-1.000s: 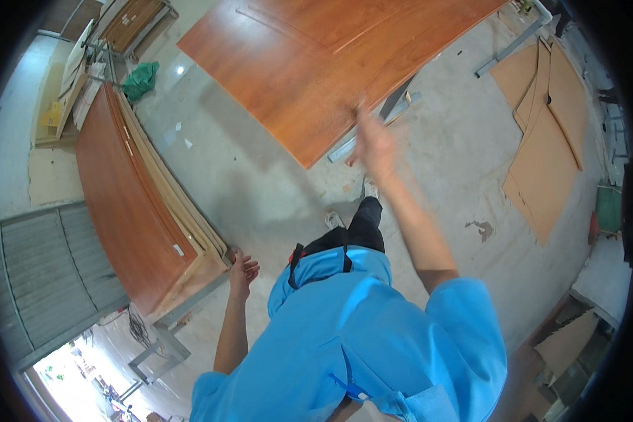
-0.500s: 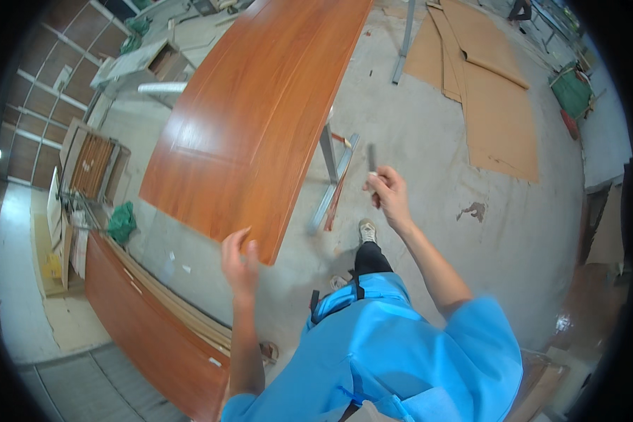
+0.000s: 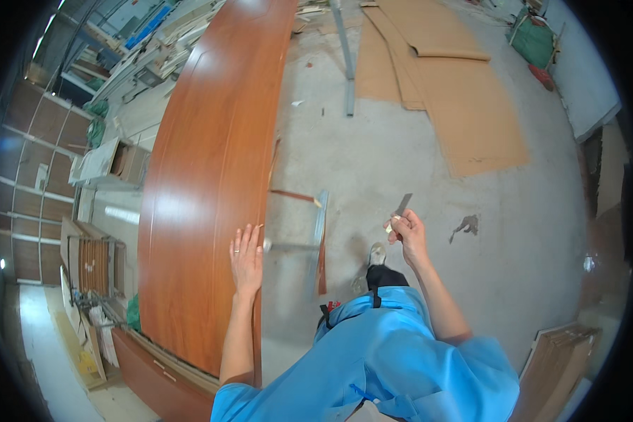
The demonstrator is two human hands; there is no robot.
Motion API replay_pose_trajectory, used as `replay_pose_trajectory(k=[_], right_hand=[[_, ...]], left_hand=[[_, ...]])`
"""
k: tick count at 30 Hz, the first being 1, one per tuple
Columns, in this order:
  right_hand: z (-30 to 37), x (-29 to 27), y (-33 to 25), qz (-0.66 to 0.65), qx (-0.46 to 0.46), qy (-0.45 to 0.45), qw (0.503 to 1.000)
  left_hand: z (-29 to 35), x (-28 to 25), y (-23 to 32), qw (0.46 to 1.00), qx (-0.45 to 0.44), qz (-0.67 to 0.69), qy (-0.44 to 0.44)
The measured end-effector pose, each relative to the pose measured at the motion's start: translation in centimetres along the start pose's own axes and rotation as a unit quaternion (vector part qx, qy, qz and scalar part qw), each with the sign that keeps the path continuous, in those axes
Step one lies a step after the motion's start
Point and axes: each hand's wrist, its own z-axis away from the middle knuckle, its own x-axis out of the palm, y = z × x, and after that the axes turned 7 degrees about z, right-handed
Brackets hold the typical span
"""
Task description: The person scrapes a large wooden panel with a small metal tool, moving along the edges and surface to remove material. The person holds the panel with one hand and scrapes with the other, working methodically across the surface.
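A long, glossy reddish-brown wood door panel (image 3: 197, 211) lies flat on a metal stand to my left. My left hand (image 3: 247, 257) rests palm down on its right edge, fingers stretched out and a ring on one of them. Away from the panel, over the floor, my right hand (image 3: 409, 231) is closed around a narrow flat grey blade (image 3: 404, 204). The blade tilts up and slightly right out of my fist. Something pale shows between the fingers, perhaps its handle; my grip hides most of it.
A grey metal foot (image 3: 321, 218) of the stand sits on the floor right of the panel. Brown cardboard sheets (image 3: 464, 119) cover the floor ahead. More brown panels (image 3: 155, 373) lean at lower left, and flat boards (image 3: 559, 359) stand at lower right.
I have moved forward along the panel, which now stretches beside me. My left hand has come down flat on its edge. My right hand still holds the blade, now tilted more to the right.
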Motion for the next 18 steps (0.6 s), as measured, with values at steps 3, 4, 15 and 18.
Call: replay_pose_trajectory(k=[3, 4, 15, 18], right_hand=[[-6.5, -0.5, -4.8, 0.036, -0.008, -0.035, 0.999], [-8.6, -0.4, -6.2, 0.049, -0.025, -0.031, 0.998], [-31.0, 5.9, -10.4, 0.076, -0.042, -0.123, 0.989], [-38.7, 8.8, -12.6, 0.104, -0.021, -0.113, 0.988]], left_hand=[[-6.3, 0.5, 0.3, 1.000, -0.009, -0.005, 0.003], [-8.5, 0.7, 0.4, 1.000, -0.012, -0.012, 0.002], [-33.3, 2.2, 0.2, 0.999, 0.044, 0.013, 0.003], [-42.1, 3.2, 1.5, 0.988, 0.064, 0.128, 0.064]])
